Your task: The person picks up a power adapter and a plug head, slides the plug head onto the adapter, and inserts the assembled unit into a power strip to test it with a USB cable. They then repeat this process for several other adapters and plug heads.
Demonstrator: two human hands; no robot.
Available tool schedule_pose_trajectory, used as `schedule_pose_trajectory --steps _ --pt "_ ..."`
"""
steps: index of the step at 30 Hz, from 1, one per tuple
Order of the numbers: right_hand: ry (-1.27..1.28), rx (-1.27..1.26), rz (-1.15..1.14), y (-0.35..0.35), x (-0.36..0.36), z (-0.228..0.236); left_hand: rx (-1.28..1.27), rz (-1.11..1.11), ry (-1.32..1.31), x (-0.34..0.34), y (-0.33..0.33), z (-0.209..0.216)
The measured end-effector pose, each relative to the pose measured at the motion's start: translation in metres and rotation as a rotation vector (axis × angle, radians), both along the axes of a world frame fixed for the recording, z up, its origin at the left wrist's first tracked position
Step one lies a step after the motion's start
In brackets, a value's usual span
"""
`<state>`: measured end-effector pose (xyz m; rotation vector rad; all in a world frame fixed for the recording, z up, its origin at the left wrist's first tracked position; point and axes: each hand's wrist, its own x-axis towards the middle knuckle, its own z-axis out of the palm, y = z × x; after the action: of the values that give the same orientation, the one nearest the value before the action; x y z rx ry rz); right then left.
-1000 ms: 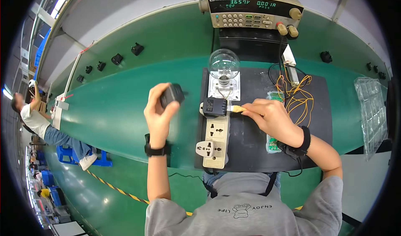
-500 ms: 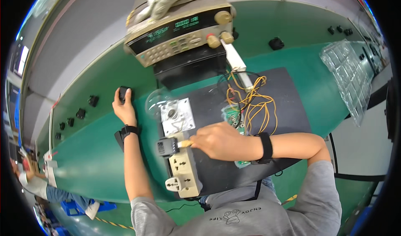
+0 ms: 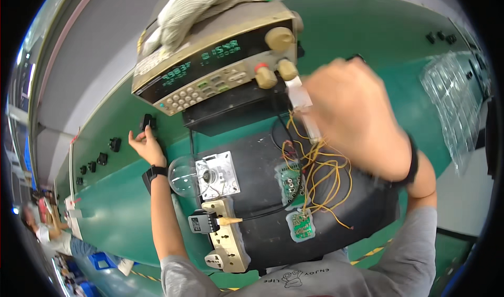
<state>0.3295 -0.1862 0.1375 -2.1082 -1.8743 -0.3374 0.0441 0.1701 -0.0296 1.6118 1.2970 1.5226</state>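
Note:
My left hand [image 3: 147, 146] is at a small black power adapter [image 3: 147, 121] on the green table. Its fingers are apart, with one fingertip at the adapter's lower side. Blurred by motion, my right hand [image 3: 354, 110] is over the table beside a white strip [image 3: 311, 126]; whether it holds anything does not show. Another black adapter [image 3: 202, 222] with a grey label is in the cream power strip [image 3: 231, 247]. A yellow cable plug [image 3: 229, 221] sits in its side, its black lead running right.
A bench instrument [image 3: 210, 55] with a lit display stands at the back, white knitted gloves [image 3: 197, 11] on top. A clear bulb [image 3: 185, 176] on a white plate, green circuit boards [image 3: 291, 184] and tangled yellow wires [image 3: 336, 179] lie ahead. A clear plastic tray [image 3: 452, 105] lies right.
My right hand has left the yellow plug and moved up and right. The fingers of my left hand have loosened from around the black adapter. The view has shifted slightly.

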Motion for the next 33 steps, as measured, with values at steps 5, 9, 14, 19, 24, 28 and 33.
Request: schedule_pose_trajectory --steps 5,9,14,19,24,28,33 --pt "0.098 -0.353 -0.344 0.104 0.105 -0.043 0.016 0.093 0.047 0.004 0.001 0.001" --pt "0.187 -0.485 -0.319 0.169 0.165 -0.085 -0.011 0.061 0.038 0.004 -0.002 0.001" --pt "0.523 -0.146 -0.105 0.206 0.217 -0.114 0.010 0.098 0.073 0.005 0.001 0.001" --pt "0.454 -0.293 -0.124 0.185 0.220 -0.099 0.001 0.097 0.052 0.005 0.004 -0.002" --pt "0.313 -0.732 -0.235 0.129 0.216 -0.061 0.037 0.067 0.033 0.004 0.007 -0.005" --pt "0.537 -0.884 -0.341 0.075 0.203 -0.042 0.064 0.105 0.090 0.003 0.011 -0.006" --pt "0.686 -0.935 -0.300 0.030 0.180 -0.032 0.121 0.180 0.183 0.005 0.011 -0.007"
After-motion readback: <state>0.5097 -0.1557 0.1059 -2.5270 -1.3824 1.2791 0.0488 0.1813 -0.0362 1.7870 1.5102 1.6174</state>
